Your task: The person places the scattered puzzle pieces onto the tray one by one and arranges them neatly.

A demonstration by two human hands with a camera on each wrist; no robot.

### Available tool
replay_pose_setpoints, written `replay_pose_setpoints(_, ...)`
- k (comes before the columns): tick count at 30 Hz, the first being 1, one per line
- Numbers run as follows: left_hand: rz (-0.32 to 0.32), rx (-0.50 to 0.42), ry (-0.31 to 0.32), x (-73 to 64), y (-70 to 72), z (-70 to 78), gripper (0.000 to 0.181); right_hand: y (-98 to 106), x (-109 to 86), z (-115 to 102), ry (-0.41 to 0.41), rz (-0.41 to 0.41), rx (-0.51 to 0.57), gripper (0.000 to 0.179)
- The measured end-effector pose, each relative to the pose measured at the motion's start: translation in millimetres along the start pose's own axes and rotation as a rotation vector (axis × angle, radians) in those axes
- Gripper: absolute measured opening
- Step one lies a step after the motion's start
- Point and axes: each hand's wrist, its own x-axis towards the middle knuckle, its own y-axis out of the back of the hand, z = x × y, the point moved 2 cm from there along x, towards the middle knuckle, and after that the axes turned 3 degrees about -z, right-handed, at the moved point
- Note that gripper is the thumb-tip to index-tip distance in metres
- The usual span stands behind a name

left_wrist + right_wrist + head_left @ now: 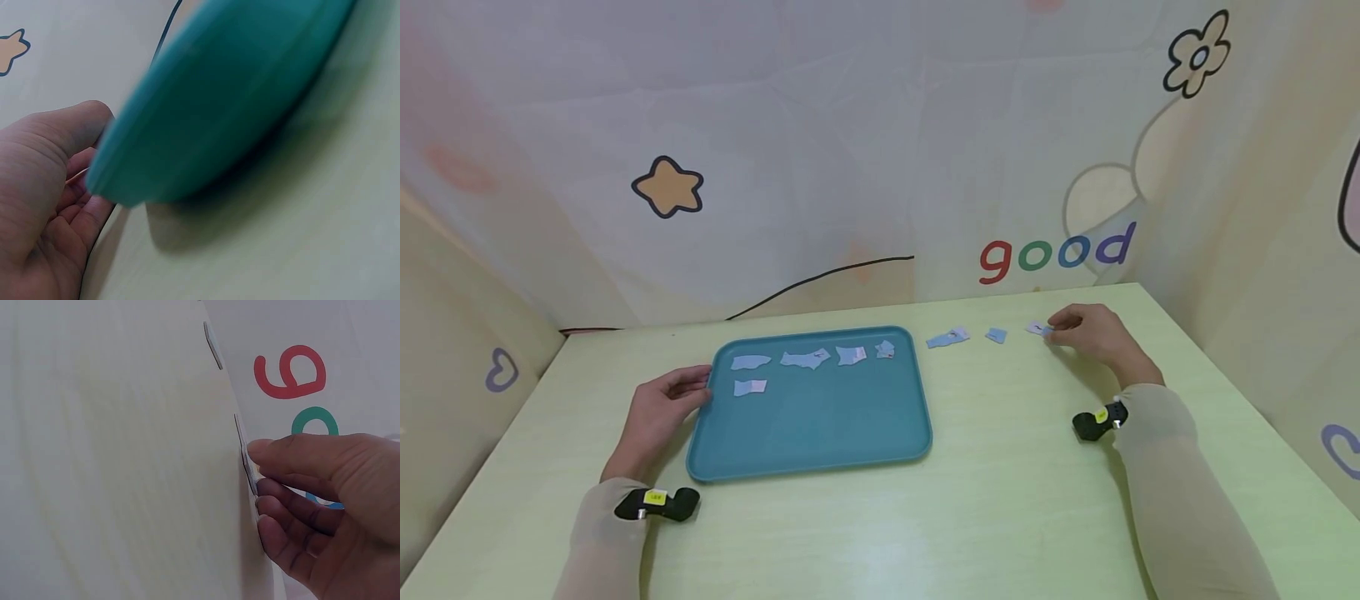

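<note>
My left hand (pixel 658 410) holds the left rim of a teal tray (pixel 827 433); in the left wrist view the thumb and fingers (pixel 87 125) lie around the tray's edge. On the tray lie several flat, irregular light-blue puzzle pieces, a row along the far side and one piece (pixel 749 387) below it at the left. Off to the right, my right hand (pixel 1093 333) pinches the end of a blue-and-pink puzzle piece (pixel 1036 328) between thumb and fingertips. In the right wrist view this piece (pixel 242 440) shows edge-on, low over the table, its far end covered by the fingers.
Between tray and right hand, two more puzzle pieces lie on the pale wooden table (pixel 1000 500): a long one (pixel 948 337) and a small one (pixel 996 335). A printed curtain (pixel 820 167) stands behind the table's back edge and along both sides.
</note>
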Motion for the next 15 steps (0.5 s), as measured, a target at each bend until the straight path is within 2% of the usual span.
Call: replay_pose_setpoints(15,0.000,-0.009,0.005,-0.5,0.5,-0.1,0.048,-1.5,-0.3,-2.7,-0.036,0.014,-0.030,0.040)
